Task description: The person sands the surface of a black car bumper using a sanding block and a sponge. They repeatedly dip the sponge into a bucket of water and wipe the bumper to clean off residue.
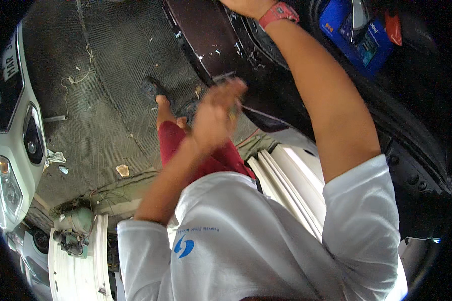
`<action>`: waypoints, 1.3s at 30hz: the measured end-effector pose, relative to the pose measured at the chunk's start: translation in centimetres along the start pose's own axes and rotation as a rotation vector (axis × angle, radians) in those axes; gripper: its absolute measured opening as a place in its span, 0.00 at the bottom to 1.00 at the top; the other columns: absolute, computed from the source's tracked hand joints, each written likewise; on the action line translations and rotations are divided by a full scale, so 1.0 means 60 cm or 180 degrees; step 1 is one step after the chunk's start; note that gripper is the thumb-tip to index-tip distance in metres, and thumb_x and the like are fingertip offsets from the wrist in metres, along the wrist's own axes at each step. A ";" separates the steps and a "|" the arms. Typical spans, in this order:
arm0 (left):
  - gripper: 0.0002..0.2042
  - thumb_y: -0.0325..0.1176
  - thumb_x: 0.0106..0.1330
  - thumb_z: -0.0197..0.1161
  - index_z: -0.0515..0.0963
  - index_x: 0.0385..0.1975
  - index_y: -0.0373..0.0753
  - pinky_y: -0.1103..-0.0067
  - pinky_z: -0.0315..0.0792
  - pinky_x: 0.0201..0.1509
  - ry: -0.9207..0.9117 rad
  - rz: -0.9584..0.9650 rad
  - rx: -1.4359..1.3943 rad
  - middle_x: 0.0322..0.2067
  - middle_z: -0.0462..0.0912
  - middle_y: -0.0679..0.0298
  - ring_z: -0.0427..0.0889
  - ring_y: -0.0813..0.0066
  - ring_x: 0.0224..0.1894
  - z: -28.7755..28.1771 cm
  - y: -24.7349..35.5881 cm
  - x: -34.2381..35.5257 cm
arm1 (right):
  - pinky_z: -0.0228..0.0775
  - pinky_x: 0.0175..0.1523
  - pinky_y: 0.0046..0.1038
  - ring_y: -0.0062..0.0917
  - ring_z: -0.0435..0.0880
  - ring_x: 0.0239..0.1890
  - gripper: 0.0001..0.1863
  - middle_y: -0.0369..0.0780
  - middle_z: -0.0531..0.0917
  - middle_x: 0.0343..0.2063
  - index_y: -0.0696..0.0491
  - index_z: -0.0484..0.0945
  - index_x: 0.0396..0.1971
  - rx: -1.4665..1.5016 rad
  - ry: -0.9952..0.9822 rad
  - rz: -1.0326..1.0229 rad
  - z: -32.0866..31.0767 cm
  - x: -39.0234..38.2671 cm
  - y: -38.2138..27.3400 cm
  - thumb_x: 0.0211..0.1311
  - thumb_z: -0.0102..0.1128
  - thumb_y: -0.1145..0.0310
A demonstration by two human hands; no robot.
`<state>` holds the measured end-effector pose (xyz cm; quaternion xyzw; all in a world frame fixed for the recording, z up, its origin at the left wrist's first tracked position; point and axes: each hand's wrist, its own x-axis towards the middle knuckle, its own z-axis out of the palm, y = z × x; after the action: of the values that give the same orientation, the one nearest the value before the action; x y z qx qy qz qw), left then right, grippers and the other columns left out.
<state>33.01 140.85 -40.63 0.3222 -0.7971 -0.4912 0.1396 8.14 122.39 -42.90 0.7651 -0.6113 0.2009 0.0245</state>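
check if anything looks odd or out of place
Yes: a crumpled whitish scrap beside the white car, an irregular tan piece and a thin, curved pale cord lie scattered on the dark textured floor, as if dropped. Pale specks show on the glossy maroon car panel, possibly dirt or reflections.

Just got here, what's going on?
A person has both bare hands near a dark car panel. The left hand is blurred; whether it holds anything is unclear. The right hand, with a red watch at its wrist, is cut off by the top edge. A blue container is at upper right; a white car stands at left.
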 end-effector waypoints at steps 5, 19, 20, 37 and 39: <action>0.28 0.32 0.76 0.59 0.71 0.77 0.41 0.59 0.64 0.83 0.0001 0.0407 -0.0287 0.76 0.74 0.57 0.70 0.56 0.79 0.081 -0.065 -0.072 | 0.53 0.81 0.65 0.53 0.73 0.75 0.31 0.55 0.78 0.67 0.50 0.78 0.60 0.0102 -0.0107 0.0055 -0.002 0.000 0.000 0.61 0.77 0.52; 0.28 0.32 0.80 0.54 0.68 0.79 0.40 0.59 0.64 0.82 0.0508 0.0289 0.1224 0.78 0.71 0.54 0.67 0.51 0.81 -0.049 -0.129 0.049 | 0.52 0.81 0.65 0.52 0.75 0.72 0.31 0.55 0.79 0.67 0.50 0.79 0.59 0.0145 0.0001 -0.0007 -0.005 0.000 -0.003 0.61 0.77 0.52; 0.29 0.31 0.78 0.56 0.68 0.79 0.41 0.59 0.64 0.82 -0.0179 0.0088 0.1066 0.78 0.71 0.55 0.67 0.52 0.81 -0.056 -0.118 0.047 | 0.52 0.81 0.65 0.52 0.75 0.73 0.30 0.55 0.79 0.66 0.50 0.79 0.59 0.0150 -0.0002 0.0003 -0.006 0.001 -0.003 0.61 0.77 0.52; 0.27 0.34 0.79 0.57 0.70 0.77 0.39 0.59 0.59 0.85 -0.0549 0.0704 0.0621 0.78 0.71 0.54 0.65 0.55 0.82 0.028 -0.089 0.032 | 0.53 0.80 0.67 0.54 0.74 0.73 0.30 0.57 0.78 0.67 0.51 0.79 0.58 0.0130 -0.0017 -0.0018 -0.007 0.004 -0.006 0.60 0.77 0.53; 0.26 0.32 0.80 0.55 0.71 0.76 0.37 0.58 0.61 0.84 -0.0681 0.0582 -0.0242 0.76 0.74 0.52 0.67 0.54 0.81 0.009 -0.038 0.026 | 0.53 0.80 0.68 0.53 0.74 0.73 0.30 0.57 0.78 0.67 0.51 0.79 0.58 0.0154 -0.0056 -0.0003 -0.007 0.004 -0.006 0.60 0.77 0.53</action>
<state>32.38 139.51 -43.03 0.1886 -0.8143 -0.5378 0.1102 8.41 122.35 -42.37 0.7674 -0.6061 0.2089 0.0007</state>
